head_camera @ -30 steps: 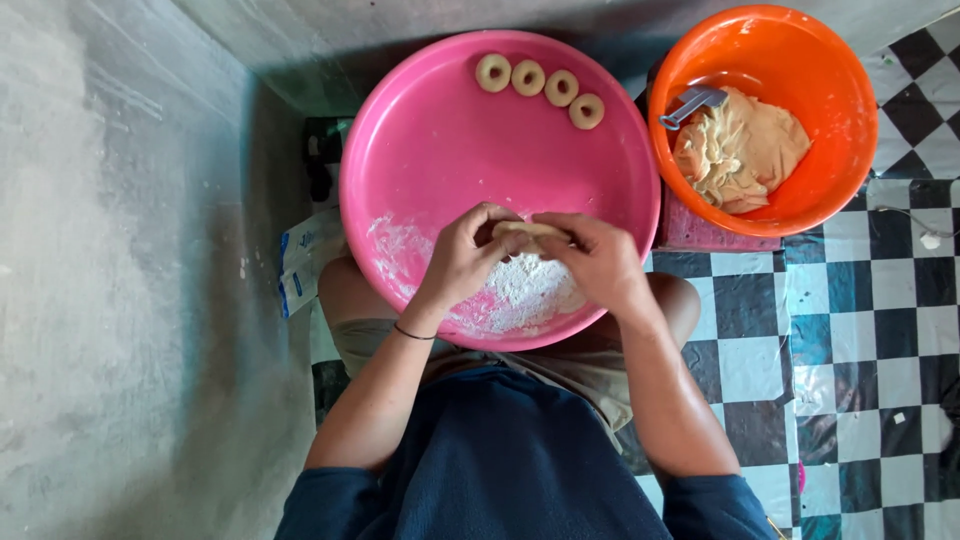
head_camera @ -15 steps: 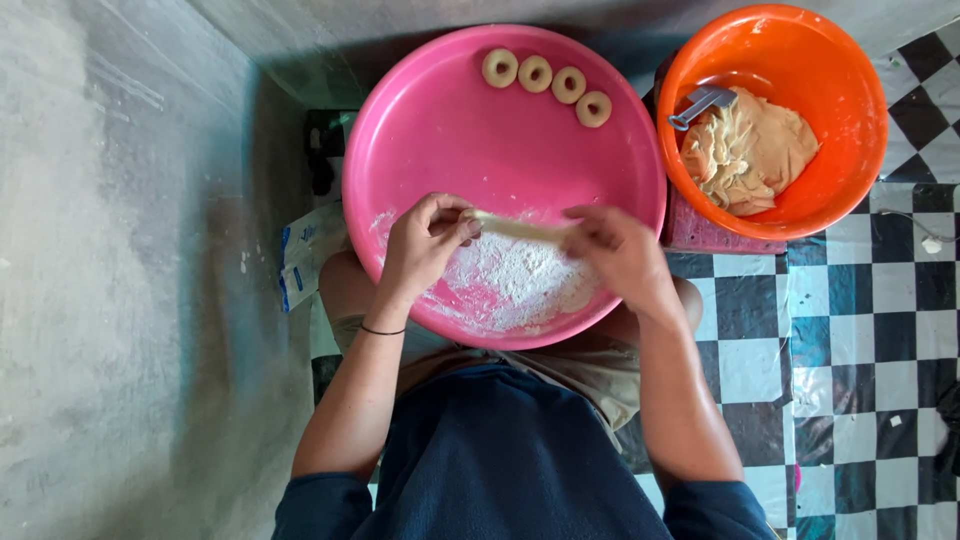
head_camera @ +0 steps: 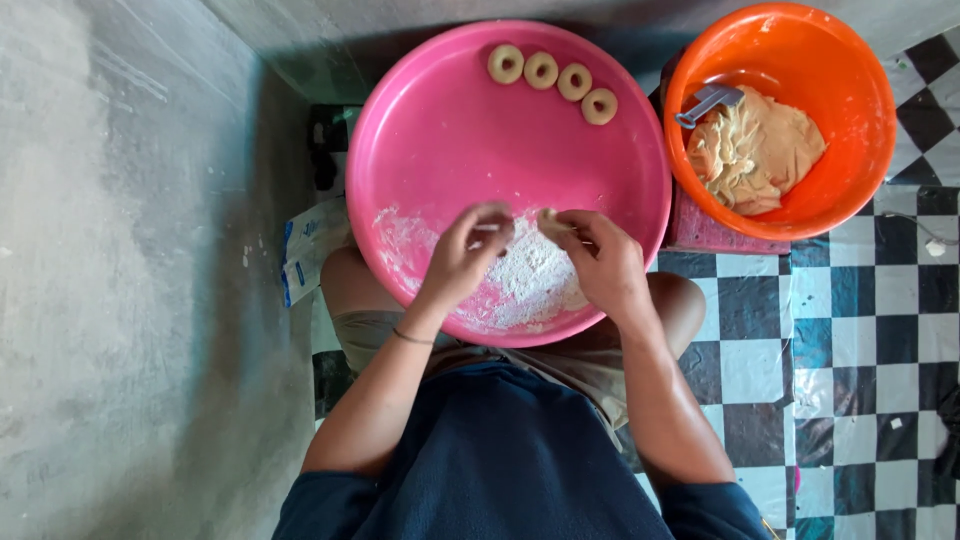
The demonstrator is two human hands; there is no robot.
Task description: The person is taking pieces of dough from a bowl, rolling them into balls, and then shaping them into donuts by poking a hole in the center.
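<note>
Left hand (head_camera: 470, 250) and right hand (head_camera: 600, 262) each pinched an end of a dough strip (head_camera: 548, 220) above the floured pink basin (head_camera: 420, 130).

Both hands (head_camera: 470, 250) drew closer, apparently curling the dough strip (head_camera: 548, 220).
</note>
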